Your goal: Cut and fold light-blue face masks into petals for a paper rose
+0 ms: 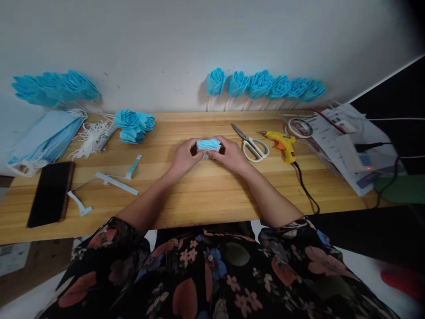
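Between my two hands, over the middle of the wooden table, is a small bundle of pleated blue and white material, which looks like folded face-mask fabric. My left hand grips its left end, the thumb on the near side. The right end is held by my right hand, thumb also at the near edge. Both sets of fingers are closed round it and partly hidden behind. Just right of my right hand lie white-handled scissors, blades pointing away.
A yellow glue gun, tape roll and power strip are on the right. Blue flowers on sticks lean against the wall. On the left are face masks, a phone, white ear loops, blue flowers and cut strips.
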Demonstrator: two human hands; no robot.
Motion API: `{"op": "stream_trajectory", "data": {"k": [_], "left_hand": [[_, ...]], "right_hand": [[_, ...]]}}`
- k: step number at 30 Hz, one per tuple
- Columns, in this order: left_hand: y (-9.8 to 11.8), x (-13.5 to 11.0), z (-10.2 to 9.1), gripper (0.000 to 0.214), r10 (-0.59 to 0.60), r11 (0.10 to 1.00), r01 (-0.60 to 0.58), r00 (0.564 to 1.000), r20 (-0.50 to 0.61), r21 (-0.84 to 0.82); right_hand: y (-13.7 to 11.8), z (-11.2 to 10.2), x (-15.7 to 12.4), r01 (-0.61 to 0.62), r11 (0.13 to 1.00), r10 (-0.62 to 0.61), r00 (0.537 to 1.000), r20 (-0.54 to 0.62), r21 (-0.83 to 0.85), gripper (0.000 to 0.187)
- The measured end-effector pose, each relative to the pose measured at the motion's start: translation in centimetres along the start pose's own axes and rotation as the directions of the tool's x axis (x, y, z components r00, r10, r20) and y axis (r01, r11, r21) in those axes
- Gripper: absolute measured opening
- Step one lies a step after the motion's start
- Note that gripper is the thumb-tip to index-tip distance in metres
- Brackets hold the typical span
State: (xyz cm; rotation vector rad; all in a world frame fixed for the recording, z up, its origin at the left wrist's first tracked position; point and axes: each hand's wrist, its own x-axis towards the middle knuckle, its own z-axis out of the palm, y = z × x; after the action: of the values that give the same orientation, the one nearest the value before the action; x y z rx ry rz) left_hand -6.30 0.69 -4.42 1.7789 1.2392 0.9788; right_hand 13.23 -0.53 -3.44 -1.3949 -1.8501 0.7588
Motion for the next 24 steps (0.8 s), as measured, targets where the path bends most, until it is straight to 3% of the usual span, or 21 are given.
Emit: {"op": "stream_trajectory", "data": {"k": [4, 8, 15, 18, 21, 24], "left_hand": [[-0.1, 0.0, 0.1, 0.008, 0.005, 1.000, -0.005, 1.000, -0.017, 0.005], [-0.2, 0.1, 0.0, 0.008, 0.056, 0.998, -0.056, 0.998, -0.028, -0.007], [-0.6, 0.2, 0.0, 0.012, 0.042, 0.999, -0.041, 0.999, -0.020, 0.027], [-0.5, 0.1, 0.2, 0.020, -0.013, 0.988, 0.010, 1.000, -0.023, -0.153], [-0.3, 0.0, 0.4, 0.026, -0.066, 0.922, 0.074, 0.997, 0.035, -0.380], [-0.1, -0.1, 0.4, 0.028, -0.112, 0.874, 0.120, 0.993, 0.046, -0.470]], "right_hand": [[-0.1, 0.1, -0.1, 0.025, 1.000, -0.025, 1.000, -0.005, -0.003, 0.019], [0.0, 0.2, -0.1, 0.065, 0.998, -0.065, 0.997, -0.029, -0.003, 0.020], [0.1, 0.4, -0.1, -0.012, 1.000, 0.012, 1.000, 0.020, 0.016, 0.014], [0.0, 0.6, -0.1, -0.092, 0.976, 0.089, 0.996, 0.024, 0.196, 0.024], [-0.1, 0.9, -0.1, -0.140, 0.906, 0.115, 0.990, 0.084, 0.399, 0.037], [-0.2, 1.1, 0.0, -0.168, 0.862, 0.116, 0.984, 0.136, 0.478, 0.046]]}}
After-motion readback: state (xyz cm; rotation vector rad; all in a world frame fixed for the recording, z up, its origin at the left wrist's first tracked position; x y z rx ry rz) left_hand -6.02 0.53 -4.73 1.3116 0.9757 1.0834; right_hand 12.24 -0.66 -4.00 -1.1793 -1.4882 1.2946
